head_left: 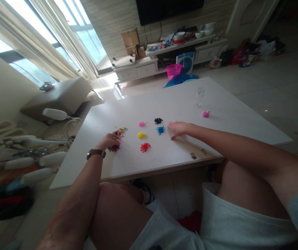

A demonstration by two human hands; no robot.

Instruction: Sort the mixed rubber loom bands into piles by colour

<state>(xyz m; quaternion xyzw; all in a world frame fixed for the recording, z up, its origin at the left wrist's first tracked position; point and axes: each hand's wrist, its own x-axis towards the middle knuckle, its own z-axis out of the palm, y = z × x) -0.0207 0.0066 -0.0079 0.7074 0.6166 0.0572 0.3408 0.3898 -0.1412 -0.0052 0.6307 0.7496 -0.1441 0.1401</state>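
My left hand (110, 140), with a dark band on its wrist, rests on a mixed-colour pile of small bands (119, 132) at the left of the white table (128, 107). Its fingers are bent into the pile; what they pinch is too small to make out. Separate little heaps lie to the right: pink (142, 124), yellow (141, 135), red (145, 147), black (158, 121) and blue (160, 130). Just right of the blue heap, my right hand (177, 130) touches the tabletop, fingers apart and holding nothing visible.
A clear glass (200, 97) and a small pink object (206, 114) are at the table's right. A minion sticker (193, 156) lies near the front edge. Beyond the table are a pink basket (173, 71) and a white cabinet (146, 69).
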